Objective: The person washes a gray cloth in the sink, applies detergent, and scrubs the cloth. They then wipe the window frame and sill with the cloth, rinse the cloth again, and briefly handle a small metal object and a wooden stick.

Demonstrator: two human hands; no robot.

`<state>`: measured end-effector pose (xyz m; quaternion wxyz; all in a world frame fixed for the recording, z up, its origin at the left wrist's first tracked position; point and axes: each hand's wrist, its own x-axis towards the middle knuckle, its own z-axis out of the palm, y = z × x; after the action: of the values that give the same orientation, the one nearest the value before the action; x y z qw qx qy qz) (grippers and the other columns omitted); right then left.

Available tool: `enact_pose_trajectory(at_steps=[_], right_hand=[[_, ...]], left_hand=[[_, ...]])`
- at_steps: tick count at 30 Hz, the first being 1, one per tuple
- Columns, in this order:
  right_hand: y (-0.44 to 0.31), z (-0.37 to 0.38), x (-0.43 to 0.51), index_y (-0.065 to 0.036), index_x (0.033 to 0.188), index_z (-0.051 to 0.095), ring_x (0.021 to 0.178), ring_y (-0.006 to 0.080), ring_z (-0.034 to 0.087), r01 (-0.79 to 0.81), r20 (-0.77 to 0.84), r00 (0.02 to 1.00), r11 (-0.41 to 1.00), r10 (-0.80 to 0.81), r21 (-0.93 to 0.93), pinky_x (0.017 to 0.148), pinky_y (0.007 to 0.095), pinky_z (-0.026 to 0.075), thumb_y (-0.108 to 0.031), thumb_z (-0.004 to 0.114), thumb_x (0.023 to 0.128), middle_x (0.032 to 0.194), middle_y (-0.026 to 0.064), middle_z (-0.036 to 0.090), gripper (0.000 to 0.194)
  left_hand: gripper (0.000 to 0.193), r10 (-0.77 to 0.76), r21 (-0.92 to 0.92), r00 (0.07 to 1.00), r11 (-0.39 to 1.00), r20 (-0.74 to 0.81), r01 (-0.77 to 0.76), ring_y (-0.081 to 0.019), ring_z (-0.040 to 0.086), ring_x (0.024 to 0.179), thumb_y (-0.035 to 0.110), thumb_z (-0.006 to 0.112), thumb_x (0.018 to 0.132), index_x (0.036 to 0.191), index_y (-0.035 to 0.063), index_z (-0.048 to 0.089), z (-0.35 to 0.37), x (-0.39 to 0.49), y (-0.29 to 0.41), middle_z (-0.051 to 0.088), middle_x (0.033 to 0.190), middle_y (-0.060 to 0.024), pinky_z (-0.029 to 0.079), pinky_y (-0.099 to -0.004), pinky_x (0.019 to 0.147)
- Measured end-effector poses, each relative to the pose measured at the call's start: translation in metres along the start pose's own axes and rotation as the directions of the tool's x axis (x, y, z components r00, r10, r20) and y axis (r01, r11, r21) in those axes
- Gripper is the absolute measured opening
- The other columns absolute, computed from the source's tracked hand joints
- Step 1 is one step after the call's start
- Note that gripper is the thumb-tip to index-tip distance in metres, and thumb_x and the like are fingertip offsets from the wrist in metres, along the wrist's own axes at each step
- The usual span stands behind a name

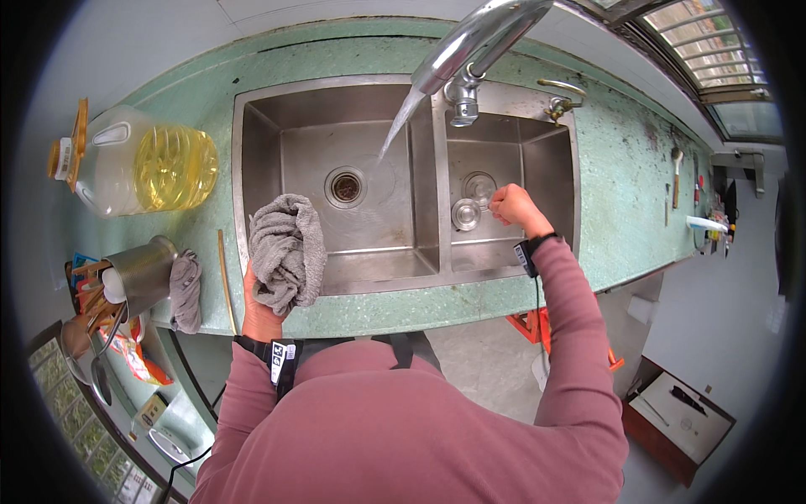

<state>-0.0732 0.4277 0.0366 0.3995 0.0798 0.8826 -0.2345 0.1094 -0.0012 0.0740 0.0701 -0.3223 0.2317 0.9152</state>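
Note:
A bunched grey cloth (288,252) rests in my left hand (259,312), held over the left front corner of the large steel sink basin (352,261). Water runs from the chrome faucet (434,69) into that basin, near its drain (346,188). My right hand (513,206) is over the smaller basin (497,135), its fingers curled beside a round metal sink strainer (466,215). Whether the fingers grip anything is hidden. Behind the strainer shows the small basin's drain (480,187).
On the green counter (390,313), a large bottle of yellow oil (170,167) lies at the left. Nearer are a metal utensil holder (141,271), a rolled grey cloth (186,293) and a thin wooden stick (225,280). A small brass tap (558,108) stands behind the smaller basin; brushes (676,178) lie at the right.

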Motion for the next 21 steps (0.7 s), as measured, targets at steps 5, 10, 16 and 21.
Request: enact_pose_trajectory(at_steps=[5,10,16,21], right_hand=[[0.046,0.052,0.085,0.008,0.080,0.063,0.049,0.0250,0.062,0.117,0.149,0.987,0.879,-0.053,-0.462,0.048,0.0353,0.051,-0.021,0.062,0.079,0.069,0.0155,0.063,0.030],[0.054,0.086,0.114,0.001,0.093,0.067,0.097,0.0336,0.062,0.029,0.193,0.978,0.868,0.078,-0.496,0.082,0.0390,0.050,-0.024,0.066,0.072,0.100,0.0211,0.064,0.033],[0.047,0.086,0.107,-0.001,0.091,0.069,0.092,0.0329,0.063,0.021,0.111,0.993,0.825,0.051,-0.565,0.080,0.0379,0.051,-0.026,0.067,0.068,0.098,0.0196,0.065,0.033],[0.046,0.091,0.112,-0.002,0.096,0.068,0.093,0.0329,0.063,0.136,0.196,0.980,0.780,-0.017,-0.611,0.081,0.0396,0.050,-0.029,0.065,0.070,0.099,0.0196,0.065,0.038]], left_hand=[[0.048,0.115,-0.013,0.991,0.993,-0.068,-0.116,-0.0260,0.055,0.109,0.038,0.046,0.091,0.125,0.0041,0.049,0.007,-0.014,-0.004,0.056,0.120,-0.0114,0.046,-0.0406,0.094],[0.049,0.180,-0.042,0.976,0.982,-0.119,-0.186,-0.0262,0.055,0.109,0.039,0.046,0.091,0.126,0.0040,0.048,0.012,-0.018,-0.006,0.056,0.121,-0.0116,0.046,-0.0407,0.095],[0.050,0.225,-0.107,0.962,0.964,-0.156,-0.243,-0.0264,0.055,0.110,0.040,0.045,0.092,0.127,0.0040,0.047,0.012,-0.019,-0.006,0.055,0.122,-0.0118,0.045,-0.0408,0.095],[0.051,0.241,-0.136,0.954,0.954,-0.181,-0.267,-0.0265,0.054,0.111,0.040,0.045,0.092,0.128,0.0040,0.046,0.007,-0.028,-0.006,0.055,0.123,-0.0120,0.045,-0.0409,0.095]])
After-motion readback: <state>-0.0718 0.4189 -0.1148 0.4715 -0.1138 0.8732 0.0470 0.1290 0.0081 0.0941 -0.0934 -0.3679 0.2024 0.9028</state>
